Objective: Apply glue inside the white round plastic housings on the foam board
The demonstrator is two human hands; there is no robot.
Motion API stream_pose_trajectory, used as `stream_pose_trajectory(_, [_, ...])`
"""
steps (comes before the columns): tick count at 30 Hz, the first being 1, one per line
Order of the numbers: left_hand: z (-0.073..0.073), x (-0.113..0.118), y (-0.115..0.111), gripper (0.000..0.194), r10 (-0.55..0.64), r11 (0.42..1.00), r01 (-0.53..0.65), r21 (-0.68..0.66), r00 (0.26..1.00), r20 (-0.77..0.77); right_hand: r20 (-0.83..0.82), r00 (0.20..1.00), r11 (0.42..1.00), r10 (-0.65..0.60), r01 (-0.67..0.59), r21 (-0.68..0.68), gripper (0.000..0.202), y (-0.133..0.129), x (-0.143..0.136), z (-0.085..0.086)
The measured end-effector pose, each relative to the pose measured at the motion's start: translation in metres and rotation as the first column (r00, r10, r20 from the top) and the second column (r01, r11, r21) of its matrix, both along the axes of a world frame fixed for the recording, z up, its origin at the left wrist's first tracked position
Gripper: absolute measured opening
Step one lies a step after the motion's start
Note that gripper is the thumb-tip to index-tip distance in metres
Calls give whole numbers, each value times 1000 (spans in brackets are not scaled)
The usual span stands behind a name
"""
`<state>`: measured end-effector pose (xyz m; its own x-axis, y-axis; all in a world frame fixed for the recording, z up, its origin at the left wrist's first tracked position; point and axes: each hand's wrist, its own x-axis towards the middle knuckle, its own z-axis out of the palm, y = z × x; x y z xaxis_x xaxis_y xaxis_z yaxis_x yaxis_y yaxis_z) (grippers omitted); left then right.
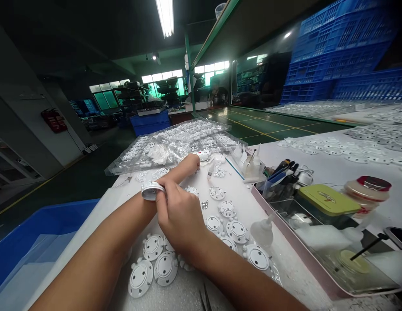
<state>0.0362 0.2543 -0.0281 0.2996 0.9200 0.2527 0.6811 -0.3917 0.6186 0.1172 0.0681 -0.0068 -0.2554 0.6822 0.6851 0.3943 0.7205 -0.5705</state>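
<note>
Pinching a disc (150, 191) by its rim, the right hand (180, 211) perhaps spares its face; the left hand's (189, 163) grip is hidden.

Well to the left of the right hand's fingers (162, 211), and lower, a blue bin (55, 214) is seen with pale sheets (42, 252) laid inside. Farther off to their left, a red object (54, 121) is mounted on a grey wall (27, 108) — what it is cannot be made out. High above the fingers, a tube light (165, 17) is lit. Far beyond them, bright windows (162, 77) are set in the back wall, and a yellow-lined green floor (269, 123) is spread out. Far to their right, slatted blue crates (337, 47) are stacked — partly lost in shadow.
</note>
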Motion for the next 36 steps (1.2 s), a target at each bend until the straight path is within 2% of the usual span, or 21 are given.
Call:
stream_pose_trajectory(3, [9,-4,-11,25,25,1000,-25,-8,999,-29,-26,999,999,-34,34,12,27,6,4,3])
stream_pose_trajectory(6, [32,-15,-28,23,78,997,-78,0,997,1,-42,997,998,-67,66,-11,24,10,8,7])
stream_pose_trajectory(10, [70,-39,-65,25,144,990,-140,-33,979,148,-21,998,998,-64,64,-23,20,10,8,7])
stream_pose_trajectory(12, [81,-55,-88,30,167,986,-160,-46,951,259,20,998,998,-58,58,-3,19,9,6,4])
stream_pose_trajectory(14, [85,-69,-112,31,178,984,-162,-73,901,395,70,996,997,-61,58,46,19,9,3,1])
stream_pose_trajectory(16, [82,-81,-136,27,204,978,-143,-149,774,599,121,990,993,-67,55,102,19,9,1,-3])
stream_pose_trajectory(18, [76,-89,-157,24,228,973,-127,-192,646,729,169,984,988,-61,36,148,20,10,0,-5])
stream_pose_trajectory(20, [69,-92,-174,22,242,970,-143,-195,564,789,218,975,981,-34,-9,196,20,10,0,-6])
stream_pose_trajectory(22, [65,-94,-187,20,233,972,-163,-171,535,812,257,966,966,-2,-65,252,20,11,1,-6])
stream_pose_trajectory(24, [65,-95,-195,19,197,979,-159,-128,565,801,276,961,945,24,-112,308,20,12,2,-5])
stream_pose_trajectory(26, [67,-96,-200,18,153,987,-139,-84,626,765,272,962,923,40,-140,359,21,15,4,-4])
stream_pose_trajectory(31, [72,-98,-206,11,98,995,-64,-76,764,637,219,976,859,23,-131,495,17,18,8,0])
stream_pose_trajectory(33, [72,-96,-207,12,64,996,-10,-93,795,604,214,977,839,10,-125,529,17,17,9,1])
stream_pose_trajectory(36, [70,-93,-207,15,37,995,22,-95,816,577,243,970,842,-2,-129,524,18,16,9,3])
